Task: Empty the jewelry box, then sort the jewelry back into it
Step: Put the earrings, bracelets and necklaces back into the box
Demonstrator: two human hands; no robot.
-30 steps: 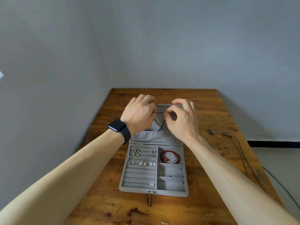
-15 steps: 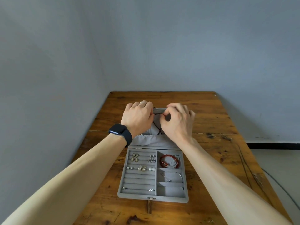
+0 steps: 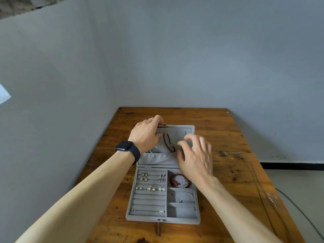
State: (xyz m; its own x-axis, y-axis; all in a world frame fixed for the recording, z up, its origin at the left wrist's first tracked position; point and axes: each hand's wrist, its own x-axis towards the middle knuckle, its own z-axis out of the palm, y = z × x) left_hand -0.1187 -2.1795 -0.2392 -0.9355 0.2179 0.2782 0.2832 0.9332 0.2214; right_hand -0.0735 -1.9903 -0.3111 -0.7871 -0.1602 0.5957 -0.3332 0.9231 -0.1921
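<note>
The grey jewelry box (image 3: pixel 163 220) lies open mid-worktop (image 3: pixel 228 137), long axis running away from the person, latch nearest, lid (image 3: pixel 190 128) standing at the far end; the left hand (image 3: pixel 146 135) curls its fingers over the lid's top left corner, gripping it; the right hand (image 3: pixel 196 155), blurred, hovers before the lid, fingers spread, holding nothing. A dark beaded necklace (image 3: pixel 168 142) hangs inside the lid; in the base, earrings (image 3: pixel 144 177) sit in the left ring rolls; a red bead bracelet (image 3: pixel 179 180) fills the far right compartment; a silver chain (image 3: pixel 183 196) lies in the next one nearer.
</note>
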